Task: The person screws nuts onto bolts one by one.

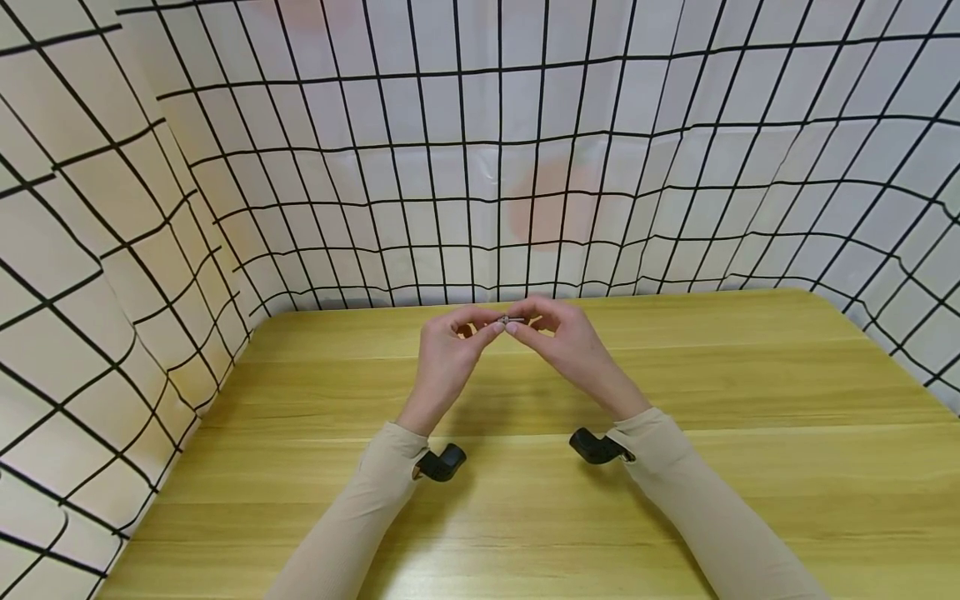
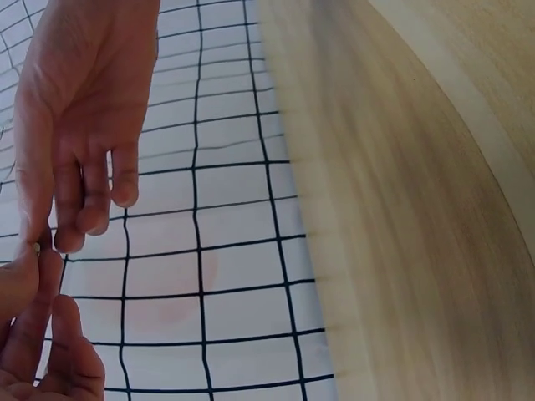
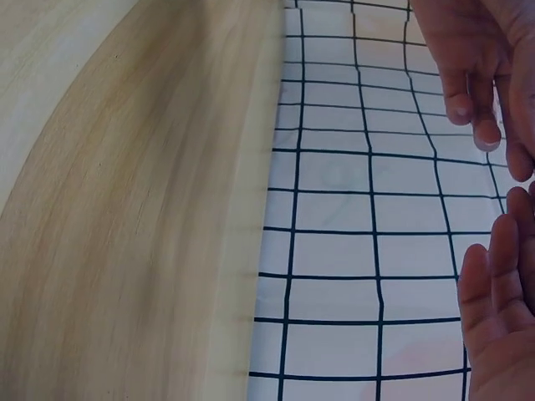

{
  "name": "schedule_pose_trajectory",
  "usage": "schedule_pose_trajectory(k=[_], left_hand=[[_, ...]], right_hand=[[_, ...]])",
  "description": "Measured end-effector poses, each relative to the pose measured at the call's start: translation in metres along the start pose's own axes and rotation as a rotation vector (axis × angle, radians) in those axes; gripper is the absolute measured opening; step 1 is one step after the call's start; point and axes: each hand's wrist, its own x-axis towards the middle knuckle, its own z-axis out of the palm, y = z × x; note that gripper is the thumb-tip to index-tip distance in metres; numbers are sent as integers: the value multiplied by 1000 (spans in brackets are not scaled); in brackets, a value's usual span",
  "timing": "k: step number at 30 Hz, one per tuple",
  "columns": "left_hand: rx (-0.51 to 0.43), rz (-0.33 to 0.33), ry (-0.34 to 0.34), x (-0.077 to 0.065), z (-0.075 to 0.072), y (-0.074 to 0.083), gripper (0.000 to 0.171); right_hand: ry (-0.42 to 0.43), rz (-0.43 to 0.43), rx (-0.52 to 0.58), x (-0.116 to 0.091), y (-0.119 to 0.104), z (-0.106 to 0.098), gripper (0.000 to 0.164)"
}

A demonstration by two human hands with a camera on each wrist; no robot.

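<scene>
A small metal-looking piece with a thin straight shaft [image 1: 513, 319] is held between both hands above the far part of the table. My left hand [image 1: 447, 342] pinches it from the left between thumb and index finger. From the right, my right hand [image 1: 570, 342] pinches it the same way, and the fingertips of both hands nearly meet. Fingers cover most of the piece, so its exact kind cannot be told. In the left wrist view the left hand [image 2: 92, 109] shows its other fingers loosely bent. The right wrist view shows the right hand [image 3: 481, 67] only partly.
The wooden table [image 1: 300, 467] spreads beneath both arms. A white wall covering with a black grid [image 1: 420, 175] rises behind the table's far edge and at the sides. Black wrist mounts [image 1: 442, 462] stick out from the beige sleeves [image 1: 375, 500].
</scene>
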Motion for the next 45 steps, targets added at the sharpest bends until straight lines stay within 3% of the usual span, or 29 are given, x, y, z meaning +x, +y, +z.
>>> schedule_pose_trajectory(k=[30, 39, 45], left_hand=[[-17, 5, 5, -1, 2, 2, 8], [-17, -1, 15, 0, 1, 2, 8], [-25, 4, 11, -1, 2, 3, 8]], right_hand=[[-26, 43, 1, 0, 2, -3, 21], [-8, -53, 27, 0, 1, -3, 18], [8, -36, 45, 0, 1, -2, 13]])
